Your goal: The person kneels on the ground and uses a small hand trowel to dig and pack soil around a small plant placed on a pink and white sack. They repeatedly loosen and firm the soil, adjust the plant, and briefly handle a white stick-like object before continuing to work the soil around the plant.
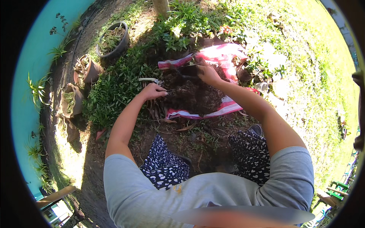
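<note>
Dark loose soil (196,95) is heaped on a red-and-white striped plastic sack (225,52) spread on the ground before me. My right hand (208,73) is at the far side of the heap, its fingers on the edge of a black container (188,71), probably a plant pot, lying in the soil. At the heap's left edge is my left hand (155,91), thumb and fingers drawn together. Whether something thin is pinched there is too small to tell. Just beyond it lies a tool with a pale handle (147,79), its other end partly hidden.
Leafy low plants (114,88) grow left of the sack. A black pot (114,40) and two tipped brown pots (87,69) stand along the turquoise wall (31,85). A clear plastic cup (261,87) lies to the right, and a post (161,8) rises at the back.
</note>
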